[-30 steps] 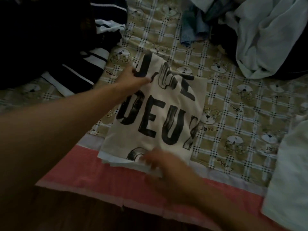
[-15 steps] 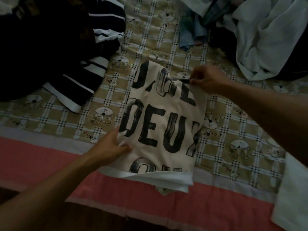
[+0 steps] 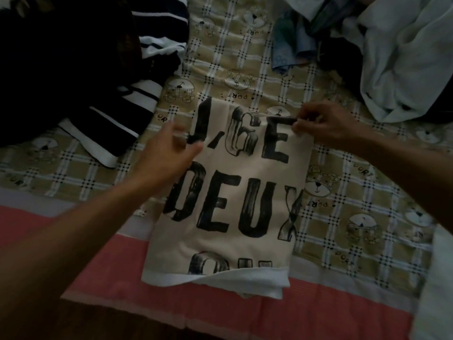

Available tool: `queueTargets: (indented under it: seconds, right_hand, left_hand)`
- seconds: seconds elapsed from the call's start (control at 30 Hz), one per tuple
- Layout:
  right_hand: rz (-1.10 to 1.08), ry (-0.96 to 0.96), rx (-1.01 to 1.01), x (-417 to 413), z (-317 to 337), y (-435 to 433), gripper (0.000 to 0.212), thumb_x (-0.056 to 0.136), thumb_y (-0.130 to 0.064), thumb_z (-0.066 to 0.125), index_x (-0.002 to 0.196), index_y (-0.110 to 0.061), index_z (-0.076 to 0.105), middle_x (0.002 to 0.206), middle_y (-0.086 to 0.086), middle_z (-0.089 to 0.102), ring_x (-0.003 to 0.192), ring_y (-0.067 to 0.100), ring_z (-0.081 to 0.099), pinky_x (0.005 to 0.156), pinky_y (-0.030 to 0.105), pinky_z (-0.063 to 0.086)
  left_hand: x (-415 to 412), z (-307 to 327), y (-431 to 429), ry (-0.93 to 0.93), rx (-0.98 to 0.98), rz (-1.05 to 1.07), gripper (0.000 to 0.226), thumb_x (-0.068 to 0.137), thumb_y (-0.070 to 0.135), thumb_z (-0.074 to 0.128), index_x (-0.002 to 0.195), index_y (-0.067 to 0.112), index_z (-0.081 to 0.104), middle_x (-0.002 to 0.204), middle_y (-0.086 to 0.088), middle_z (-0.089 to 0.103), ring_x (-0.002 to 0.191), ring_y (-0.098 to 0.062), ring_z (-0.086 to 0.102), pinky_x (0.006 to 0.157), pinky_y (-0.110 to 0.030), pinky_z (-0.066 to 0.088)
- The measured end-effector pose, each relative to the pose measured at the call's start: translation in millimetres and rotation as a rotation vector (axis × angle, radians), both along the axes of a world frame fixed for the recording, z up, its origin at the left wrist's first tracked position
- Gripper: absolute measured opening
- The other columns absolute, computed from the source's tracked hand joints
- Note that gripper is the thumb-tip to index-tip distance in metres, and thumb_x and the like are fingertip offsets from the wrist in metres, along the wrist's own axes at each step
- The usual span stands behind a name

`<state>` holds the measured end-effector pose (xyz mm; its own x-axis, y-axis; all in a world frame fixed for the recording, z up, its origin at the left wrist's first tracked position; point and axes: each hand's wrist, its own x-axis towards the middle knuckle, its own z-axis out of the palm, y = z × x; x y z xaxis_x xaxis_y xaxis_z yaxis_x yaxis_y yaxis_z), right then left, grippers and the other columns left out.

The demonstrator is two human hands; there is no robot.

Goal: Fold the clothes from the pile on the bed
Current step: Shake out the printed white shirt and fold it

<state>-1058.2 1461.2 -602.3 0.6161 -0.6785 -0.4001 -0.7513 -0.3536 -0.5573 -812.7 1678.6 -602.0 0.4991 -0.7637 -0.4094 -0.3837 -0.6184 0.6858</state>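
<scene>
Head-camera view, looking down at a dim bed [image 3: 245,69] covered by a tan checked sheet printed with small bears, a pink-red band along the near edge.

Centre of view: cream cotton T-shirt with large black painted lettering [image 3: 230,200], already narrowed into a tall rectangle. Long axis running from the near bed edge away toward the far side, leaning slightly right at the top; white under-layers peeking out at the near end, overhanging the pink band.

Right hand [image 3: 326,123] at the far right corner of the shirt, fingers [image 3: 300,125] pinched on the top edge there, forearm reaching in from the right. Left hand [image 3: 169,153] beside the shirt's upper left edge, fingers spread and released, gripping nothing, blurred; touching the cloth or just above it, cannot tell. Left forearm stretching in from the lower left.

Key relation: far edge of the shirt under both hands, near edge lying straight back toward the body along the long axis. Probably set up for drawing the top end down over the bottom, once the left corner is also gripped.

Around: dark navy-and-white striped garment [image 3: 127,114] at upper left, crumpled pale grey-white cloth pile [image 3: 404,57] at upper right, both well apart from the shirt.
</scene>
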Motion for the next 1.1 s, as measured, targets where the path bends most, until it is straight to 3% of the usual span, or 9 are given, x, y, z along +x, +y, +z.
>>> queueTargets:
  seconds: [0.1, 0.3, 0.47, 0.6, 0.7, 0.8, 0.9, 1.03, 1.1]
  right_hand:
    - [-0.092, -0.023, 0.118, -8.7, -0.6, -1.4, 0.02, 0.095, -0.033, 0.057, 0.087, -0.016, 0.063, 0.093, 0.006, 0.057, 0.084, 0.022, 0.054, 0.073, 0.04, 0.047]
    - [-0.297, 0.025, 0.238, -16.4, -8.4, -9.2, 0.02, 0.099, -0.036, 0.049, 0.089, -0.021, 0.058, 0.09, 0.003, 0.058, 0.08, 0.017, 0.057, 0.064, 0.028, 0.047]
    - [-0.707, -0.189, 0.102, -6.6, -25.4, 18.6, 0.037, 0.092, -0.034, 0.061, 0.121, -0.016, 0.046, 0.109, 0.007, 0.058, 0.103, 0.029, 0.06, 0.086, 0.05, 0.055]
    - [-0.802, -0.316, 0.184, -20.0, -22.5, 101.9, 0.066, 0.087, -0.039, 0.067, 0.137, -0.028, 0.027, 0.126, 0.0, 0.057, 0.103, 0.014, 0.061, 0.084, 0.036, 0.057]
    - [-0.814, -0.33, 0.377, -41.7, -21.7, 202.4, 0.061, 0.087, -0.033, 0.068, 0.137, -0.028, 0.034, 0.117, -0.017, 0.055, 0.099, -0.009, 0.055, 0.078, 0.013, 0.05]
    - [-0.893, -0.226, 0.529, -62.4, -24.1, 293.2, 0.039, 0.088, -0.035, 0.065, 0.124, -0.021, 0.055, 0.114, -0.014, 0.061, 0.106, 0.007, 0.061, 0.075, 0.012, 0.045]
    - [-0.982, -0.27, 0.651, -70.9, -19.3, 336.4, 0.024, 0.091, -0.025, 0.063, 0.114, -0.028, 0.058, 0.105, -0.02, 0.064, 0.102, -0.002, 0.061, 0.069, 0.002, 0.046]
    - [-0.958, -0.343, 0.79, -82.9, -7.5, 352.5, 0.043, 0.085, -0.028, 0.071, 0.123, -0.029, 0.052, 0.115, -0.015, 0.066, 0.1, -0.005, 0.064, 0.078, 0.013, 0.052]
    - [-0.941, -0.361, 0.864, -90.9, -0.3, 351.5, 0.046, 0.083, -0.005, 0.072, 0.119, -0.025, 0.052, 0.108, -0.011, 0.069, 0.096, 0.0, 0.067, 0.073, 0.021, 0.055]
  left_hand:
    - [3.4, -10.5, -74.6, 0.021, -0.074, -0.041, 0.056, 0.09, 0.054, 0.058, 0.135, 0.022, 0.046, 0.123, -0.001, 0.057, 0.109, -0.018, 0.058, 0.087, -0.034, 0.05]
    - [10.2, -28.4, -126.4, -0.151, -0.036, -0.208, 0.024, 0.097, 0.036, 0.055, 0.103, 0.013, 0.061, 0.094, -0.006, 0.056, 0.086, -0.019, 0.053, 0.068, -0.027, 0.039]
    - [6.7, -40.0, -116.9, -0.302, -0.025, -0.033, 0.033, 0.095, 0.044, 0.055, 0.108, 0.015, 0.054, 0.106, -0.008, 0.059, 0.096, -0.025, 0.057, 0.082, -0.04, 0.051]
    - [-18.9, -36.5, -64.5, -0.306, -0.092, -0.052, 0.051, 0.09, 0.052, 0.053, 0.127, 0.02, 0.039, 0.122, -0.007, 0.049, 0.107, -0.025, 0.052, 0.084, -0.043, 0.048]
    - [-31.3, -37.9, -8.9, -0.232, -0.081, -0.039, 0.057, 0.089, 0.049, 0.058, 0.133, 0.019, 0.038, 0.127, -0.006, 0.051, 0.112, -0.023, 0.052, 0.088, -0.041, 0.047]
    - [-33.4, -40.6, 25.4, -0.248, -0.021, -0.036, 0.05, 0.09, 0.047, 0.06, 0.121, 0.01, 0.047, 0.117, -0.011, 0.061, 0.105, -0.03, 0.059, 0.082, -0.038, 0.047]
    - [-31.0, -41.6, 37.1, -0.251, 0.0, -0.069, 0.047, 0.091, 0.047, 0.061, 0.119, 0.01, 0.052, 0.115, -0.012, 0.064, 0.102, -0.031, 0.06, 0.08, -0.038, 0.049]
    - [-31.3, -42.0, 34.7, -0.216, 0.049, -0.062, 0.042, 0.091, 0.044, 0.061, 0.117, 0.013, 0.052, 0.113, -0.011, 0.063, 0.101, -0.029, 0.059, 0.076, -0.035, 0.044]
    - [-39.0, -34.4, 34.0, -0.32, 0.003, -0.063, 0.05, 0.09, 0.043, 0.059, 0.125, 0.009, 0.047, 0.12, -0.014, 0.056, 0.109, -0.031, 0.053, 0.085, -0.038, 0.043]
